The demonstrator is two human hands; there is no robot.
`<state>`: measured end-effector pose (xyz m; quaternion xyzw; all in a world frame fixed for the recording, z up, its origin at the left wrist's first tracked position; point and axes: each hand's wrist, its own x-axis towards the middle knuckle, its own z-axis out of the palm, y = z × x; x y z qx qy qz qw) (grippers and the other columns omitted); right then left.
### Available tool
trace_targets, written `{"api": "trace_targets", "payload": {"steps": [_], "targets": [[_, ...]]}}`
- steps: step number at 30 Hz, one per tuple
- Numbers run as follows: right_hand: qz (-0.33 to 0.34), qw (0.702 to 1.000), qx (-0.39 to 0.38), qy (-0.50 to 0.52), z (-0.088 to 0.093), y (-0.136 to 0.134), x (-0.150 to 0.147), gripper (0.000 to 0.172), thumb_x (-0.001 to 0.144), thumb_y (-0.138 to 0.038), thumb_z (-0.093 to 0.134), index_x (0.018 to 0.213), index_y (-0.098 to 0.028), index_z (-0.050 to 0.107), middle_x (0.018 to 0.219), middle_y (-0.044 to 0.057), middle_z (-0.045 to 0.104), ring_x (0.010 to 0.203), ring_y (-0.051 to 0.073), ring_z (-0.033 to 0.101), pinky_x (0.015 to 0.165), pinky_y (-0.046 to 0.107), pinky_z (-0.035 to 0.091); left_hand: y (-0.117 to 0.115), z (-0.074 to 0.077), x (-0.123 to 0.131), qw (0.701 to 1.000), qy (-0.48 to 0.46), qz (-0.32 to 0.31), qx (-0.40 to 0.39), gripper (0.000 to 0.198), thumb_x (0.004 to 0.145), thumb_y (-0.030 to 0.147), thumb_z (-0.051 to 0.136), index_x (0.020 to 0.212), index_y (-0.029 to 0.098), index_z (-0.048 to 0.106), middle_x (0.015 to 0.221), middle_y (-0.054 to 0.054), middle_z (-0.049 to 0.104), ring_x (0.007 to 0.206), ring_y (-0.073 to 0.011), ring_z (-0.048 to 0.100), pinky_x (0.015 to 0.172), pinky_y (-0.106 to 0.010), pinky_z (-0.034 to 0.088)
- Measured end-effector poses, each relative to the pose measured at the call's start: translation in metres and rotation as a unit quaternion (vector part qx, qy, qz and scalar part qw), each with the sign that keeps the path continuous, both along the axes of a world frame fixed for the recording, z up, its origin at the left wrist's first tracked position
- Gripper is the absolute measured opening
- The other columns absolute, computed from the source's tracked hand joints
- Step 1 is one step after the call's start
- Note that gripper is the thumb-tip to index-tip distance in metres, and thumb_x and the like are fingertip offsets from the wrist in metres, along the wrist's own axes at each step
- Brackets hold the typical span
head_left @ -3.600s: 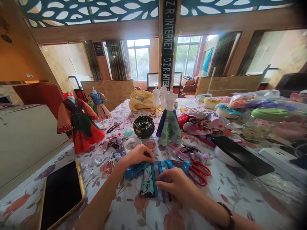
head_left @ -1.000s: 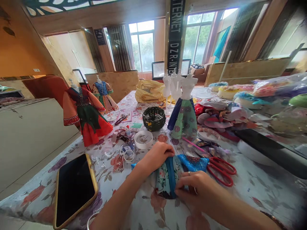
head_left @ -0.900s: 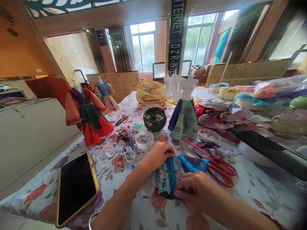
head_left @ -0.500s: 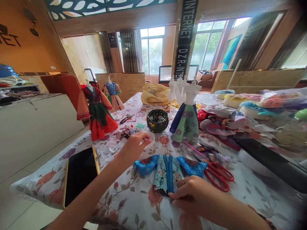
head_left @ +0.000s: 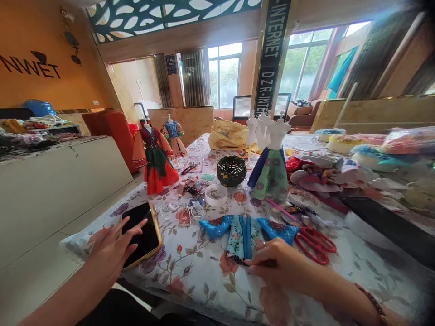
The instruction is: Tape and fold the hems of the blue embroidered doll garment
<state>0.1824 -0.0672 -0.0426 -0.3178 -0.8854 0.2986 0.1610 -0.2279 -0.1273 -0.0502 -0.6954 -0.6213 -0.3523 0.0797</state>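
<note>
A small blue doll jacket (head_left: 237, 235) with flowered front panels and patterned sleeves lies flat on the flowered tablecloth. At its lower hem, my right hand (head_left: 277, 260) pinches the edge between thumb and fingers. My left hand (head_left: 113, 244), fingers spread, is over a dark-screened phone (head_left: 144, 240) in a yellow case; whether the fingertips touch the screen I cannot tell. Red-handled scissors (head_left: 316, 244) rest just right of the jacket, close to my right hand. Beyond the jacket sits a white round dish (head_left: 216, 194) with small bits inside.
A dark woven basket (head_left: 231, 172) stands behind the dish. Dressed doll forms (head_left: 158, 158) are at the back left, and one in a green skirt (head_left: 270, 174) at the right. Piled fabric pieces (head_left: 316, 174) and a long black object (head_left: 387, 226) occupy the right side.
My left hand has moved from the white dish leftward and nearer, over the phone, its fingers now spread. My right hand stays at the jacket's hem. The view has turned left.
</note>
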Motion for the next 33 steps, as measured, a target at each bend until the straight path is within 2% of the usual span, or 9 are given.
{"api": "trace_targets", "payload": {"steps": [2,6,10,13,15,17,22,26,33], "targets": [[-0.035,0.998,-0.019,0.042,-0.003,0.004,0.003,0.036,0.09,-0.039,0.053,0.069,-0.017,0.073,0.052,-0.002,0.057,0.047,0.009,0.043,0.045,0.02,0.032,-0.003,-0.009,-0.004,1.0,0.027,-0.005,0.004,0.029,0.085,0.043,0.046,0.104,0.03,0.062,0.096,-0.003,0.072,0.105,-0.0286,0.062,0.087,-0.041,0.049],[-0.079,0.991,0.029,0.104,-0.005,0.006,0.005,0.036,0.091,-0.043,0.051,0.08,-0.017,0.074,0.059,0.001,0.065,0.049,0.01,0.049,0.047,0.021,0.037,-0.004,-0.014,-0.01,0.996,0.08,-0.014,0.031,0.029,0.088,0.043,0.042,0.106,0.031,0.06,0.09,-0.002,0.073,0.101,-0.027,0.064,0.087,-0.042,0.048],[-0.047,0.991,0.079,0.093,-0.007,0.003,0.004,0.034,0.093,-0.037,0.048,0.081,-0.017,0.073,0.064,0.002,0.069,0.051,0.011,0.056,0.051,0.02,0.043,-0.01,-0.006,-0.007,0.992,0.111,-0.02,0.061,0.027,0.091,0.04,0.039,0.106,0.031,0.06,0.088,-0.002,0.074,0.099,-0.0259,0.065,0.091,-0.043,0.046],[-0.023,0.988,0.127,0.08,-0.013,0.002,0.005,0.033,0.095,-0.035,0.046,0.085,-0.019,0.072,0.067,0.002,0.072,0.053,0.011,0.061,0.052,0.021,0.045,-0.022,0.008,0.001,0.987,0.144,-0.028,0.072,0.022,0.09,0.041,0.044,0.1,0.028,0.059,0.1,0.0,0.073,0.103,-0.0256,0.063,0.1,-0.046,0.038],[-0.015,0.984,0.161,0.081,-0.017,0.002,0.006,0.034,0.097,-0.034,0.044,0.086,-0.019,0.072,0.069,0.003,0.073,0.056,0.012,0.064,0.054,0.022,0.046,-0.031,0.016,0.005,0.984,0.159,-0.025,0.081,0.021,0.091,0.04,0.046,0.098,0.026,0.06,0.1,-0.001,0.072,0.102,-0.0253,0.062,0.099,-0.044,0.04],[-0.008,0.978,0.194,0.074,-0.019,0.002,0.006,0.035,0.098,-0.033,0.041,0.088,-0.02,0.071,0.067,0.002,0.073,0.055,0.013,0.065,0.053,0.023,0.046,-0.038,0.02,0.008,0.98,0.168,-0.052,0.091,0.017,0.09,0.034,0.05,0.099,0.025,0.061,0.094,-0.001,0.072,0.096,-0.0228,0.064,0.094,-0.04,0.045],[0.004,0.962,0.268,0.06,-0.019,0.002,0.006,0.036,0.099,-0.033,0.038,0.086,-0.02,0.07,0.063,-0.001,0.071,0.05,0.012,0.063,0.05,0.025,0.042,-0.042,0.018,0.01,0.968,0.188,-0.142,0.091,0.025,0.082,0.015,0.06,0.106,0.025,0.062,0.089,0.001,0.071,0.086,-0.0176,0.064,0.083,-0.031,0.05],[0.018,0.953,0.299,0.053,-0.02,0.001,0.006,0.036,0.1,-0.032,0.037,0.085,-0.02,0.068,0.062,-0.002,0.07,0.048,0.011,0.062,0.049,0.027,0.04,-0.041,0.018,0.012,0.968,0.184,-0.149,0.079,0.027,0.083,0.013,0.059,0.106,0.026,0.064,0.09,-0.001,0.069,0.086,-0.0168,0.064,0.08,-0.029,0.051],[0.019,0.951,0.309,0.012,-0.016,-0.003,0.007,0.039,0.1,-0.033,0.034,0.086,-0.021,0.068,0.063,-0.002,0.07,0.052,0.013,0.062,0.05,0.027,0.042,-0.041,0.019,0.011,0.969,0.171,-0.156,0.088,0.027,0.082,0.013,0.061,0.106,0.026,0.065,0.086,0.0,0.069,0.087,-0.0178,0.063,0.081,-0.03,0.051]]}}
